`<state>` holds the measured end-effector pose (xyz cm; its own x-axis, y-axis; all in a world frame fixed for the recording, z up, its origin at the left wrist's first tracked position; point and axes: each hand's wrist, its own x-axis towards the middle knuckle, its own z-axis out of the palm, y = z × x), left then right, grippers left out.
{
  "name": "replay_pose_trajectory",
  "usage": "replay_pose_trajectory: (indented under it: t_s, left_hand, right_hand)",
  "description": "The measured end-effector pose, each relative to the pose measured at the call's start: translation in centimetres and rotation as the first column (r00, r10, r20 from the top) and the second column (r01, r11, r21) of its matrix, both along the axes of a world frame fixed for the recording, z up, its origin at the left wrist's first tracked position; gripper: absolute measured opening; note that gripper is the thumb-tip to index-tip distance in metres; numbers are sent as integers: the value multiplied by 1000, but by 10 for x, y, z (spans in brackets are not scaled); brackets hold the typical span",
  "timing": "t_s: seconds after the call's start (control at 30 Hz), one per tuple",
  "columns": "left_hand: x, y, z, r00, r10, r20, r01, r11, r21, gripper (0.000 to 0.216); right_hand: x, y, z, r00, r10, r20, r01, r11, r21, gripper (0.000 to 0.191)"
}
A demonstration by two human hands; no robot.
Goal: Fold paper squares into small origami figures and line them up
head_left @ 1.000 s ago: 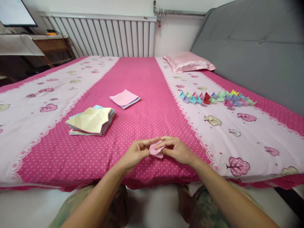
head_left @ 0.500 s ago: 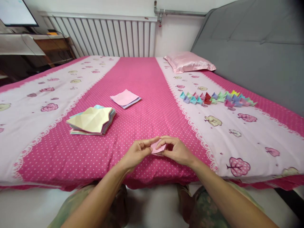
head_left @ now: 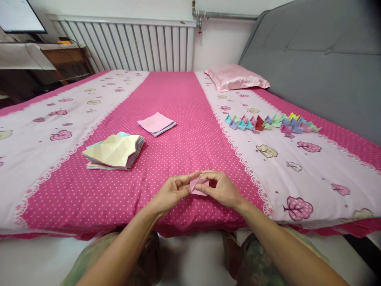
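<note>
My left hand and my right hand meet low over the near edge of the bed, both pinching a small folded pink paper between fingertips. The paper looks creased into a pointed shape, partly hidden by my fingers. A stack of creased coloured paper sheets, yellow on top, lies to the left. Farther back sits a smaller stack of flat pink sheets.
A row of several folded paper shapes in many colours lies on the right strip of the pink bedspread. A pink pillow rests by the grey headboard. A radiator stands behind the bed.
The paper has been worked tighter between my fingers; its lower flap is folded in and the piece looks smaller and more pointed. Both hands stay in nearly the same spot.
</note>
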<state>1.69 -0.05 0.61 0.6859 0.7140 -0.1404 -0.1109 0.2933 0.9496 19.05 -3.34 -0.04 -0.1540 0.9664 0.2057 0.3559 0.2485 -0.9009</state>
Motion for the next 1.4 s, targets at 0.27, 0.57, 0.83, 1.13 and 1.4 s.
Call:
replay_pose_trajectory:
  t_s: [0.27, 0.57, 0.83, 1.13, 1.4]
  left_hand:
    - [2, -2, 4, 1000, 6, 6, -6, 1000, -6, 40]
    - [9, -4, -3, 999, 11, -38, -8, 997, 79, 40]
    - [4, -2, 4, 998, 10, -67, 2, 984, 180, 27]
    - [4, -3, 4, 996, 67, 54, -69, 997, 28, 78]
    - [1, 0, 3, 996, 60, -60, -52, 990, 129, 45]
  right_hand:
    - [-5, -3, 5, 999, -22, -27, 20, 999, -50, 13]
    - [-3, -2, -1, 998, -52, -25, 49, 993, -104, 18]
    - [-4, -1, -9, 977, -162, -138, 154, 986, -65, 23]
    - [-11, 0, -10, 912, -252, -323, 227, 967, -115, 35]
    - [-9, 1, -8, 878, -239, -414, 146, 959, -243, 28]
